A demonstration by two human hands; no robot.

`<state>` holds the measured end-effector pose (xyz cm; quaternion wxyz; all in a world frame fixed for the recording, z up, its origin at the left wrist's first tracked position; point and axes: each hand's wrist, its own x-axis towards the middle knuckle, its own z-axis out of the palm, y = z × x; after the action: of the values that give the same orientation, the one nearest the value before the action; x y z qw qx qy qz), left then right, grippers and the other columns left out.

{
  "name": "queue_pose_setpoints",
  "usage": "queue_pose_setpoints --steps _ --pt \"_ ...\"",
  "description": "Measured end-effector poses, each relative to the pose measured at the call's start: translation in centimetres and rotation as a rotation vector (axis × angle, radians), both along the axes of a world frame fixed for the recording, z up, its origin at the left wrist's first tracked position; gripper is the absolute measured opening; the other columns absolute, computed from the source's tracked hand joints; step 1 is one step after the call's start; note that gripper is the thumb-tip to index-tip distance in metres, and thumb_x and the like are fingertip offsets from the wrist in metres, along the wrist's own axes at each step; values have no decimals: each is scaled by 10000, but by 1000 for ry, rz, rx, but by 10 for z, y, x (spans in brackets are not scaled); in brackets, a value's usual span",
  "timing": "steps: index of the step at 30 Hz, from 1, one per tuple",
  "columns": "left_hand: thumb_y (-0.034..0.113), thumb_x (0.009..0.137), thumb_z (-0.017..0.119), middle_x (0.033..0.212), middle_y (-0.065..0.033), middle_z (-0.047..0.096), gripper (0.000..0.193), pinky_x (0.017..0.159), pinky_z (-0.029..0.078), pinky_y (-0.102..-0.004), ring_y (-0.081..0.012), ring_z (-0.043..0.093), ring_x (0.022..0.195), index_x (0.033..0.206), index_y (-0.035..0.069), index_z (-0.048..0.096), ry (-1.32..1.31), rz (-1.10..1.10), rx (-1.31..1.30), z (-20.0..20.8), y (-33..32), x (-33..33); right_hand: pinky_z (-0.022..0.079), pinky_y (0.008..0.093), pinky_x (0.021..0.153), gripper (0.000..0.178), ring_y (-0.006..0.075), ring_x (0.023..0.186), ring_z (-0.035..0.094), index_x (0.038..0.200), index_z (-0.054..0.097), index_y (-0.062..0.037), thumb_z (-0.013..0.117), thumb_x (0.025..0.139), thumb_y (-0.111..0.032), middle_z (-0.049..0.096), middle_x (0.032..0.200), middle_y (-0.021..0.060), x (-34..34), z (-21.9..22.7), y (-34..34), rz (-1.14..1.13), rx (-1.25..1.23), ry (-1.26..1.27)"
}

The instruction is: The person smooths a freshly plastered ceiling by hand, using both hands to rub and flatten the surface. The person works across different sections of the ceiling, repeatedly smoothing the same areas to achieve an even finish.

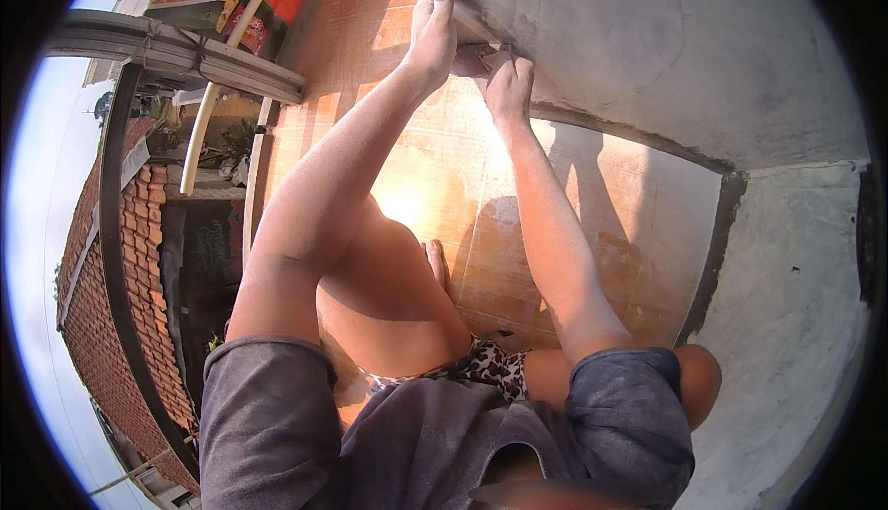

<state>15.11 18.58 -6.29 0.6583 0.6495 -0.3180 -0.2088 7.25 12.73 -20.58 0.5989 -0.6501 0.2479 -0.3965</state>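
Observation:
Both my arms reach forward to the lower edge of a grey plastered wall (601,24). My left hand (433,36), dusted pale, is closed at that edge with its thumb uppermost; its other fingers are mostly hidden. Just to its right and a little nearer, my right hand (510,86) has its fingers curled in. Between the hands, a narrow pale straight-edged strip (476,27) lies along the wall's edge. Below the strip is a dark shaded patch I cannot make out. What either hand grips is hidden.
I sit on an orange-brown, dusty floor (416,177) with a dark border along the wall. A pale rough wall (786,270) rises at right. At left are a metal rail (176,48), a cream pipe (202,131) and a tiled roof (134,307) beyond the open side.

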Motion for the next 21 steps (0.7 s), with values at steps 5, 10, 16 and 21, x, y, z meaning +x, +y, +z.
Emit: queue_pose_setpoints --steps 5,10,16,21 --pt "795 957 269 1611 -221 292 1012 1228 234 -467 -328 291 1490 1573 -7 227 -74 57 56 4 -1 -4 477 461 887 415 382 942 694 915 680 90 443 933 -250 726 930 259 -11 -15 -7 90 267 277" --pt "794 955 276 1606 -227 295 999 1218 265 -481 -338 304 1484 1581 17 223 2 -43 -1 4 -1 2 478 454 826 337 394 872 682 892 654 104 467 922 -175 719 892 253 -20 -17 -5 71 153 69" --pt "777 970 284 1600 -219 306 984 1224 249 -465 -327 296 1490 1574 2 230 -9 31 47 10 -2 -5 462 478 753 366 413 814 675 873 640 104 430 917 -193 667 836 312 -13 -25 -2 -69 401 108" --pt "849 899 291 1588 -215 310 1115 1173 347 -451 -319 363 1453 1564 -38 174 -34 -11 13 6 -2 -1 470 436 720 344 285 771 612 909 621 102 416 950 -172 616 813 243 -3 -30 -2 -30 43 284"
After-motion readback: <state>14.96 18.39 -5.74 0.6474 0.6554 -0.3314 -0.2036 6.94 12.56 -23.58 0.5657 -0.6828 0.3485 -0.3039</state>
